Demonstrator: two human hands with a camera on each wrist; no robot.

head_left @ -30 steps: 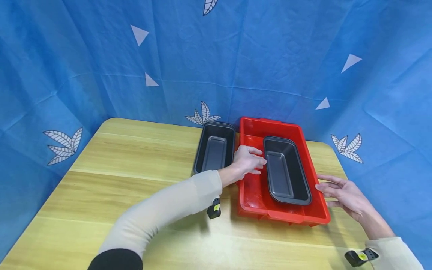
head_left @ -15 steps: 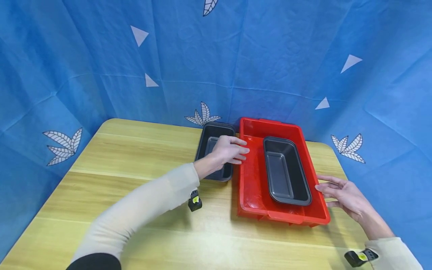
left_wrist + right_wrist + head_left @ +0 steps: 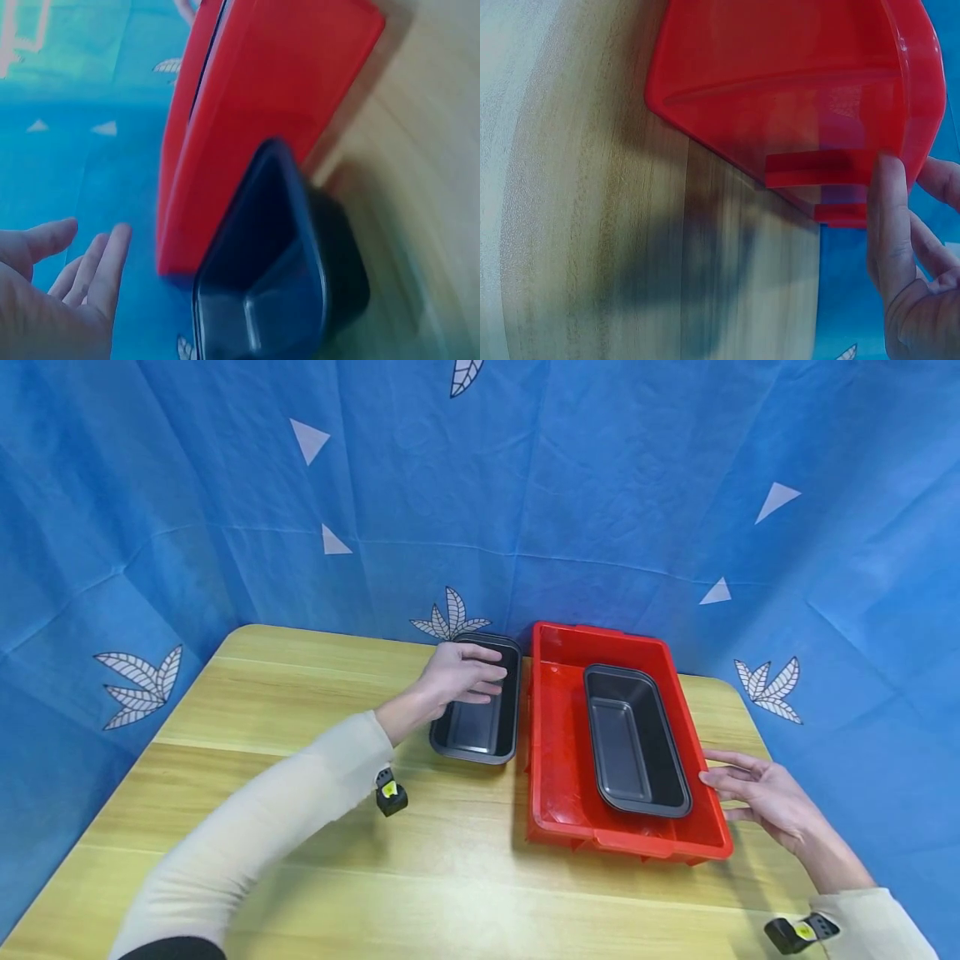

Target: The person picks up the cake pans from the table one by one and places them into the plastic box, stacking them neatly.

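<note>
My left hand (image 3: pixel 459 675) hovers over a dark grey loaf pan (image 3: pixel 474 739) standing on the table, left of the red tray. Its fingers are loosely extended and hold nothing; in the left wrist view the hand (image 3: pixel 71 300) is apart from the pan (image 3: pixel 345 262). A second dark loaf pan (image 3: pixel 621 752) lies inside the red plastic tray (image 3: pixel 558 777), toward its right side. At the tray's right edge is my right hand (image 3: pixel 776 802), fingers extended. A finger touches the outer side of the tray (image 3: pixel 780 112) near its rim in the right wrist view.
The wooden table (image 3: pixel 300 777) reaches back to a blue cloth backdrop (image 3: pixel 420 485) with white leaf and triangle prints. A narrow gap separates the tray from the left loaf pan. Black wrist cameras sit below both sleeves.
My left hand has moved left, from above the tray to above the left loaf pan. My right hand, the tray and both pans stay where they were.
</note>
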